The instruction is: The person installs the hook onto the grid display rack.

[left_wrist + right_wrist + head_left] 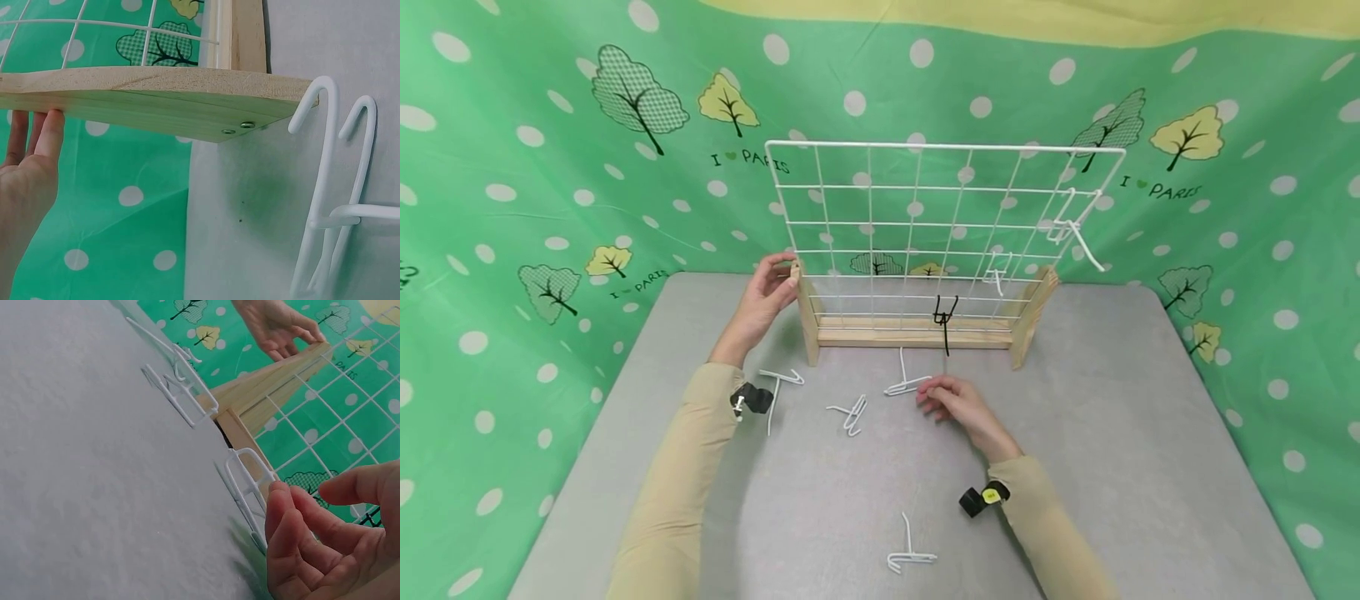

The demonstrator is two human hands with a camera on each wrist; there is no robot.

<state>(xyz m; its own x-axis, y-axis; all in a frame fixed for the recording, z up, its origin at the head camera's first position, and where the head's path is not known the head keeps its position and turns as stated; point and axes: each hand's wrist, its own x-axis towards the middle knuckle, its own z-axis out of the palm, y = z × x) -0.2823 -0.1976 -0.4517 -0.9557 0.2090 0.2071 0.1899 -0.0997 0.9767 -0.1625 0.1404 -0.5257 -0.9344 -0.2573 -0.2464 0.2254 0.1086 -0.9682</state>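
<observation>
My left hand (763, 302) is at the left wooden side (808, 317) of a stand holding a white wire grid (917, 190). Its fingertips rest on the outer face of that wood (156, 106). Fingers loosely bent, my right hand (958, 407) is low in front of the stand, fingertips right at the end of a white wire hook (906, 387) lying on the table. In the right wrist view, the thumb stands apart from the fingers, which partly hide this hook (245, 478). A black hook (943, 317) hangs on the grid above it.
White hooks (1067, 223) hang at the grid's right part, another (996, 278) lower down. On the grey table (1120, 450) lie more white hooks: beside the left wrist (778, 379), in the middle (852, 414) and near the front (912, 557). A green patterned cloth (647, 192) surrounds the table.
</observation>
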